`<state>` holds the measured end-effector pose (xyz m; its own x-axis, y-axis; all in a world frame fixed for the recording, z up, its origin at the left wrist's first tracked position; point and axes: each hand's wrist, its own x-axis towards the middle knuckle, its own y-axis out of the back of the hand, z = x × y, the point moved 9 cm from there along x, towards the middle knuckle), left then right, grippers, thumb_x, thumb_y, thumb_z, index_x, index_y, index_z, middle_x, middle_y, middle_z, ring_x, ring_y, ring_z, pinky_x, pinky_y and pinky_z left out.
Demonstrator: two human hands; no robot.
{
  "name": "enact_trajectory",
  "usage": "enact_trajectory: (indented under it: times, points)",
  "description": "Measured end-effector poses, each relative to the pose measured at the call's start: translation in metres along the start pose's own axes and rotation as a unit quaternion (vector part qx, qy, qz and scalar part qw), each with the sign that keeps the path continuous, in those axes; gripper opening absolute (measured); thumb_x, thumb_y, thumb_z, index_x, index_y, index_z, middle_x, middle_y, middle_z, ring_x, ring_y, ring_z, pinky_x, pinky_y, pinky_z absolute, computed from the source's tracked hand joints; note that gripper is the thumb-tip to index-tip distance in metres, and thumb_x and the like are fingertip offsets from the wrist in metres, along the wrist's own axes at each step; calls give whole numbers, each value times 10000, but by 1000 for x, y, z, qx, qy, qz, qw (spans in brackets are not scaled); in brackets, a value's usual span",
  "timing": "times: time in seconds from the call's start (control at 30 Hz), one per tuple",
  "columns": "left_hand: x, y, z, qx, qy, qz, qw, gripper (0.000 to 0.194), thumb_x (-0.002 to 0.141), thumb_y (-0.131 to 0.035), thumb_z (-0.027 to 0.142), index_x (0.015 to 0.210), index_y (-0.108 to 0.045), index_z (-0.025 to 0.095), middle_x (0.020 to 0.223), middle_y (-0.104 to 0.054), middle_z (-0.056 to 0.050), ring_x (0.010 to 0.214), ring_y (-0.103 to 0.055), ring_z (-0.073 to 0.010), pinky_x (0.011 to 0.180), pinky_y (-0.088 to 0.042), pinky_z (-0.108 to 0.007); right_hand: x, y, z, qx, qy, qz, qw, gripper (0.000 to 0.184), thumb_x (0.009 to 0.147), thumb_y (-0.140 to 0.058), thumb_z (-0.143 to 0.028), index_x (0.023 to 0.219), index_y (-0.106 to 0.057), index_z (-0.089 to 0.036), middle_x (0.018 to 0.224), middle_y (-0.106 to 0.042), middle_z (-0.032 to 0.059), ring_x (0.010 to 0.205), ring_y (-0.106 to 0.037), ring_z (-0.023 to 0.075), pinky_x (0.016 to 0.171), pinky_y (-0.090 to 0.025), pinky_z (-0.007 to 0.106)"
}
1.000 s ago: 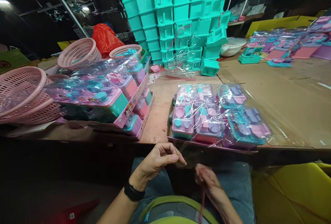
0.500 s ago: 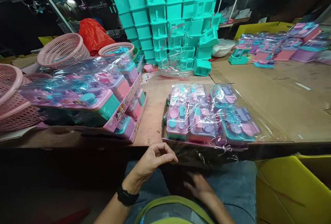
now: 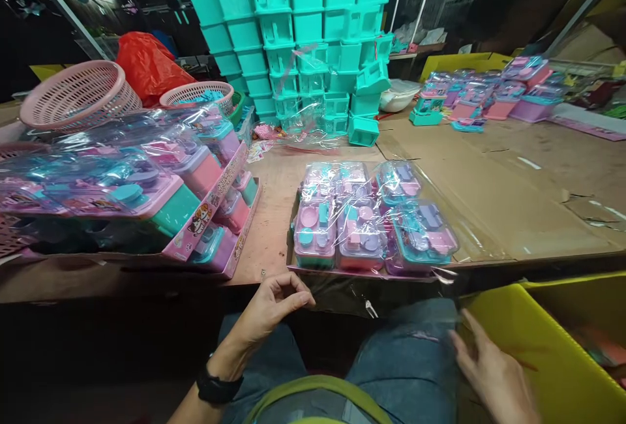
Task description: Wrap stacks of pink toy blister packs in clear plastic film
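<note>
My left hand (image 3: 276, 306) is at the table's front edge, wrist banded in black, fingers curled and thumb pressed in. Clear plastic film (image 3: 342, 293) hangs beside its fingertips; whether they grip it I cannot make out. Behind lies a shallow pink tray (image 3: 362, 272) of toy boxes with clear lids (image 3: 362, 241), film draped over them. My right hand (image 3: 493, 372), slightly blurred, is low at the right, fingers apart with nothing visible in them. It is close to a yellow box (image 3: 518, 326), over or beside its near side.
Stacked film-covered trays of toy boxes (image 3: 166, 202) stand at left, by pink baskets (image 3: 73, 94) and a red bag (image 3: 149, 68). Tall stacks of turquoise containers (image 3: 303, 32) rise behind. More toy boxes (image 3: 489, 91) stand far right. Cardboard (image 3: 489, 169) covers the table's right side.
My right hand has swung from my lap out to the right, to the yellow box. My left hand keeps its curled shape by the tray's front. The view has turned right.
</note>
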<state>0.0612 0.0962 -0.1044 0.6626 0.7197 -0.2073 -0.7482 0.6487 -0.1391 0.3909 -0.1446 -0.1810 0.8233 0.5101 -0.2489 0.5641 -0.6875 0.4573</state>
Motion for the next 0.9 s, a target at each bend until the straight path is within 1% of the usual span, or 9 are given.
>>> enact_trajectory:
  times: [0.07, 0.13, 0.2, 0.27, 0.33, 0.43, 0.6, 0.73, 0.9]
  points:
    - [0, 1, 1, 11, -4, 2, 1000, 450, 709, -898, 568, 723, -722, 154, 756, -759, -36, 740, -646, -132, 751, -491, -241, -8, 4, -10, 12, -30, -2, 999, 999, 489, -784, -812, 1244, -749, -157, 513, -589, 38, 384, -454, 177, 364, -367, 285]
    - [0, 1, 3, 17, -7, 3, 1000, 449, 711, -892, 572, 721, -718, 158, 754, -757, -36, 741, -642, -136, 750, -485, -245, -19, -5, -28, 123, -44, -46, 990, 999, 553, -730, -885, 1253, -750, -173, 684, -684, 81, 475, -515, 163, 413, -446, 268]
    - [0, 2, 3, 25, -7, 7, 1000, 440, 719, -883, 568, 721, -714, 161, 757, -755, -37, 742, -639, -140, 752, -482, -250, -25, -4, -50, 190, -19, -41, 981, 883, 513, -783, -882, 1079, -818, -206, 794, -716, 89, 612, -587, 142, 529, -520, 189]
    - [1, 2, 4, 39, -8, 11, 999, 425, 734, -871, 556, 723, -713, 162, 764, -751, -39, 746, -637, -143, 755, -481, -252, -26, 1, -61, 190, 4, -8, 982, 744, 395, -886, -799, 870, -842, -228, 836, -733, 86, 733, -644, 142, 647, -536, 115]
    - [1, 3, 5, 53, -13, 15, 998, 409, 749, -855, 544, 723, -711, 163, 760, -743, -38, 741, -632, -142, 749, -478, -250, -24, 3, -60, 181, 11, 16, 983, 630, 296, -944, -696, 698, -814, -229, 812, -738, 90, 769, -680, 171, 700, -551, 114]
    - [-1, 4, 6, 75, -25, 29, 996, 374, 770, -825, 514, 720, -705, 163, 745, -725, -38, 717, -620, -143, 711, -471, -246, -18, 2, -53, 190, 45, 36, 980, 537, 328, -940, -650, 584, -763, -213, 726, -704, 87, 685, -671, 183, 646, -562, 137]
    - [-8, 11, 17, 177, -102, 91, 975, 265, 824, -759, 402, 690, -725, 176, 719, -720, -44, 702, -630, -158, 705, -479, -260, -4, -20, -49, 193, 140, 26, 971, 435, 558, -910, -602, 694, -761, -216, 767, -678, 34, 710, -646, 143, 669, -529, 103]
    - [-11, 10, 25, 222, -161, 114, 955, 240, 850, -728, 357, 678, -734, 191, 716, -742, -44, 697, -663, -169, 717, -503, -267, 12, -33, -39, 209, 129, 46, 968, 489, 541, -905, -650, 703, -749, -216, 776, -671, 22, 728, -632, 150, 660, -530, 119]
    - [-6, 16, 20, 244, -164, 163, 942, 236, 840, -741, 365, 670, -740, 202, 703, -758, -42, 679, -687, -191, 677, -510, -278, 20, -35, -32, 188, 137, 36, 972, 446, 617, -887, -636, 746, -755, -230, 838, -687, 13, 818, -646, 163, 757, -533, 127]
